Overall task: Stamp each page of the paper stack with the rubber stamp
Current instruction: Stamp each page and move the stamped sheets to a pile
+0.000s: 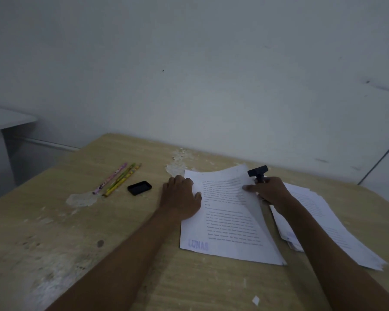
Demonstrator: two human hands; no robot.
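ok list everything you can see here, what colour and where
paper stack: one, white with printed text, centre of table, blue LUNAS stamp at its near left corner, top page lifted at its right edge
second paper pile: one, white, right of the stack
rubber stamp: one, black, in the right hand
ink pad: one, black, left of the stack
pencils: three, one pink, two yellow-green, left of the ink pad
table: one, worn tan wood
left hand: presses the stack's left edge
right hand: holds the stamp, lifts the page

We are seeing a matt wooden table (121, 232), its finish flaking rough at upper centre. White paper pages (229, 221) are lying smooth; the ink pad (139, 187) is looking like glossy black plastic.
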